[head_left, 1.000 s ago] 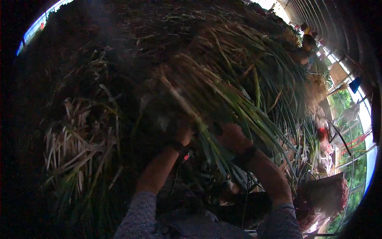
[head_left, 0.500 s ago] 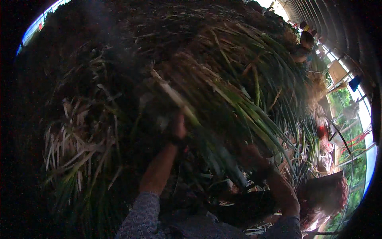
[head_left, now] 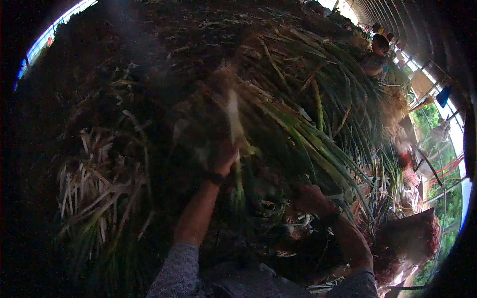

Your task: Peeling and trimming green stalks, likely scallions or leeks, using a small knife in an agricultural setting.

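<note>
My left hand point(head_left: 225, 157) is closed round a green onion point(head_left: 233, 111), a long stalk with a pale shank and a bushy root end, blurred by motion. The stalk stands nearly upright, roots up, with its green leaves hanging below my fist. To the right and lower, my right hand point(head_left: 312, 199) is in shadow with its fingers curled; whatever lies in them is hidden. Just beyond both hands rises a large heap of green onions point(head_left: 318, 144), their leaves sloping down to the right.
On the left lies a bunch of pale-stemmed green onions point(head_left: 104, 188). A red mesh-like bundle point(head_left: 412, 243) sits at the lower right. Farther off at the upper right is another person point(head_left: 376, 58), beside the ribbed wall of the tunnel shelter point(head_left: 402, 25).
The green onion in my left hand has swung from a slant to nearly upright. My right hand has shifted slightly left and down.
</note>
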The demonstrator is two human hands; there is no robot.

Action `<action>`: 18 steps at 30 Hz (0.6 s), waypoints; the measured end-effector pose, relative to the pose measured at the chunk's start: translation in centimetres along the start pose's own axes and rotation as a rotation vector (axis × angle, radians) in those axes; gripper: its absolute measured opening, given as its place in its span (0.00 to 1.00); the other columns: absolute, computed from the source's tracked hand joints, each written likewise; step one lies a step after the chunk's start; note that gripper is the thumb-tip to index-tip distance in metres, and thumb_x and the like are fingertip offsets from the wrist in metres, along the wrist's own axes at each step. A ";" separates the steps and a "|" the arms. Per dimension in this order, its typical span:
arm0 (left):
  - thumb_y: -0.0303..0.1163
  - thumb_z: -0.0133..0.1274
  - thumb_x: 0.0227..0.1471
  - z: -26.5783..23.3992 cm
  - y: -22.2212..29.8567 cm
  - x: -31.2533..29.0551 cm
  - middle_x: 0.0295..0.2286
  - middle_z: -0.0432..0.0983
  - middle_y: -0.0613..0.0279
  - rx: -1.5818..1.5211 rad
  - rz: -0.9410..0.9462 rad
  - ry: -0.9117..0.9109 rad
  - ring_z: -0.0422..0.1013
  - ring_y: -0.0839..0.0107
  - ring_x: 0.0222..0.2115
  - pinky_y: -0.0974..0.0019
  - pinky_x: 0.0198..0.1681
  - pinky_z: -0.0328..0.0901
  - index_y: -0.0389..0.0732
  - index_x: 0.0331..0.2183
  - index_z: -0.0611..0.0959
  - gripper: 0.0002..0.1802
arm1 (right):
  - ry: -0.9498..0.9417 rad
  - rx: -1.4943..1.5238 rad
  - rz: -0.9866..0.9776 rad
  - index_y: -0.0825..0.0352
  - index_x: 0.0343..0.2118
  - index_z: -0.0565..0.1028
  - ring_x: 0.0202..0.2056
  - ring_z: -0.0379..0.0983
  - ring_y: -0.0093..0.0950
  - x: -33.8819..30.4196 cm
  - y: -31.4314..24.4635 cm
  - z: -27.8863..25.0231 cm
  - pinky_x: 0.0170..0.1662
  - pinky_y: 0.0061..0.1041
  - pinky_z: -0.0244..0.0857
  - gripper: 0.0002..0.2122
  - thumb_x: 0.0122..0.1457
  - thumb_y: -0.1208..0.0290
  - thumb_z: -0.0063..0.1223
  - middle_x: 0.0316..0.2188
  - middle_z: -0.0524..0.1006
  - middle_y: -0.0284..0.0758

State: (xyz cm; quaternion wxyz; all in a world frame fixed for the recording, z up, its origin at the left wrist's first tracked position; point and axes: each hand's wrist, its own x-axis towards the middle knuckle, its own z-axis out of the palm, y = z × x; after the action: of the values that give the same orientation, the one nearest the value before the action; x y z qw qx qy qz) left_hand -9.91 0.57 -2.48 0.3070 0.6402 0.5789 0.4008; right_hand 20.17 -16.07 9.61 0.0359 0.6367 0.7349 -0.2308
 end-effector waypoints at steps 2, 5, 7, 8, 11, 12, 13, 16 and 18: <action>0.49 0.54 0.55 -0.3 -0.3 0.5 0.31 0.78 0.56 -0.230 -0.104 -0.003 0.73 0.70 0.31 0.60 0.35 0.66 0.36 0.41 0.80 0.24 | 0.033 -0.102 -0.057 0.64 0.40 0.75 0.36 0.76 0.48 1.2 0.0 0.5 0.38 0.46 0.70 0.15 0.52 0.63 0.55 0.31 0.78 0.47; 0.47 0.57 0.52 -1.1 4.7 -1.7 0.22 0.75 0.60 -0.407 0.089 0.042 0.72 0.69 0.24 0.59 0.29 0.65 0.35 0.32 0.80 0.21 | 0.012 -0.067 0.028 0.64 0.41 0.75 0.36 0.76 0.49 0.0 -0.2 0.6 0.37 0.47 0.69 0.16 0.50 0.63 0.56 0.31 0.78 0.48; 0.45 0.58 0.51 -1.8 3.6 -1.6 0.22 0.73 0.61 -0.349 0.057 0.027 0.70 0.69 0.24 0.59 0.30 0.65 0.36 0.30 0.78 0.20 | 0.020 0.064 0.024 0.64 0.42 0.74 0.36 0.75 0.50 0.7 -0.1 1.2 0.38 0.48 0.68 0.17 0.50 0.63 0.57 0.32 0.78 0.48; 0.47 0.57 0.51 -1.2 4.1 -1.7 0.22 0.73 0.60 -0.387 0.036 0.023 0.69 0.68 0.24 0.58 0.31 0.65 0.36 0.30 0.78 0.21 | 0.050 0.164 0.032 0.65 0.42 0.74 0.37 0.75 0.50 0.5 2.1 2.8 0.38 0.48 0.68 0.17 0.50 0.63 0.57 0.32 0.78 0.49; 0.50 0.53 0.53 -0.5 3.8 -2.2 0.23 0.72 0.57 -0.428 -0.004 0.060 0.69 0.63 0.26 0.56 0.34 0.65 0.36 0.34 0.78 0.24 | 0.142 0.115 0.012 0.65 0.43 0.73 0.38 0.74 0.52 0.7 0.2 3.3 0.39 0.49 0.68 0.18 0.51 0.62 0.57 0.34 0.77 0.50; 0.52 0.52 0.54 -0.2 3.0 -1.9 0.26 0.74 0.56 -0.430 0.008 0.088 0.70 0.61 0.28 0.54 0.36 0.65 0.36 0.35 0.78 0.25 | 0.177 0.032 0.002 0.65 0.44 0.73 0.38 0.74 0.52 1.0 -1.4 2.7 0.40 0.50 0.67 0.18 0.51 0.62 0.57 0.34 0.77 0.51; 0.53 0.50 0.55 -0.2 2.1 -1.8 0.28 0.75 0.54 -0.433 0.019 0.116 0.71 0.59 0.30 0.53 0.37 0.65 0.36 0.37 0.79 0.26 | 0.164 0.027 -0.007 0.65 0.44 0.73 0.38 0.74 0.53 1.9 -2.1 2.6 0.40 0.50 0.67 0.18 0.52 0.62 0.56 0.35 0.77 0.51; 0.53 0.41 0.61 0.0 1.9 -2.1 0.36 0.76 0.49 -0.278 -0.201 -0.144 0.72 0.54 0.38 0.51 0.44 0.63 0.38 0.46 0.77 0.28 | 0.155 0.027 -0.006 0.65 0.44 0.74 0.38 0.74 0.53 2.8 -2.5 2.5 0.40 0.51 0.67 0.18 0.53 0.61 0.55 0.35 0.77 0.51; 0.51 0.37 0.64 0.2 3.9 -3.3 0.42 0.75 0.49 -0.343 -0.079 -0.101 0.71 0.54 0.42 0.52 0.48 0.62 0.38 0.48 0.76 0.27 | 0.181 0.052 -0.030 0.65 0.44 0.74 0.36 0.74 0.53 2.7 -2.7 2.4 0.39 0.52 0.67 0.18 0.53 0.61 0.54 0.34 0.78 0.51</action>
State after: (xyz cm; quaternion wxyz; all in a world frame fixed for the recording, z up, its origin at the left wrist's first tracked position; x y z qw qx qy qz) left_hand -7.86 -3.23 0.28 0.4558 0.5746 0.5106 0.4488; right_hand 16.49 -14.74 7.30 -0.0508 0.6445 0.7384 -0.1918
